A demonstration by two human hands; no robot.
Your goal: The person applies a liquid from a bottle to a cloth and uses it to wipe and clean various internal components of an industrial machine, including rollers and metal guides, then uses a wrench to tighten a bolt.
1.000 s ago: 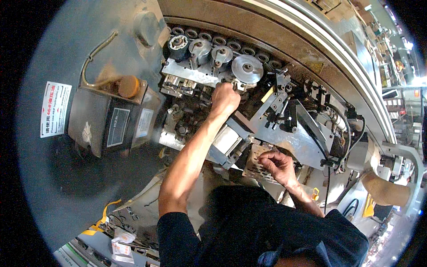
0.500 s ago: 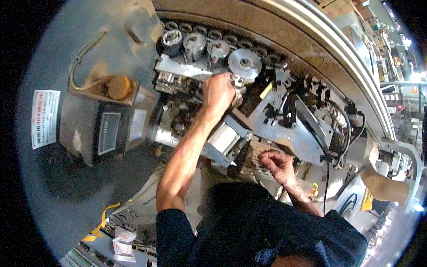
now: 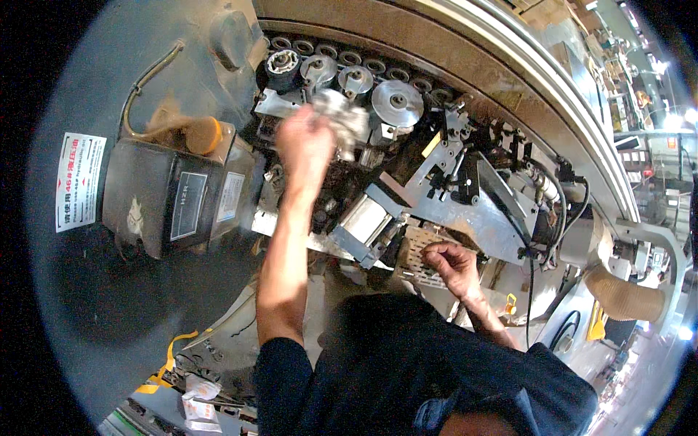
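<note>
My left hand, smeared by motion, is closed on a mottled silver-grey piece. Blur hides what kind of piece it is. It is over the machine, in front of a row of round metal discs; the largest, a shiny disc, lies just to its right. Lower right, my right hand hovers at a slotted metal plate with fingers curled and thumb pressed to them. Anything between those fingertips is too small or hidden to name. Between the hands sits a grey block with a silver cylinder.
On the left stands a dark tank with an orange cap and a hose. A long metal rail curves along the far side. Brackets and black cables crowd the right, beside a tan ribbed duct.
My left hand has moved left from beside the large disc, carrying the silver-grey piece. My right hand has stayed in nearly the same place. The view has shifted slightly.
</note>
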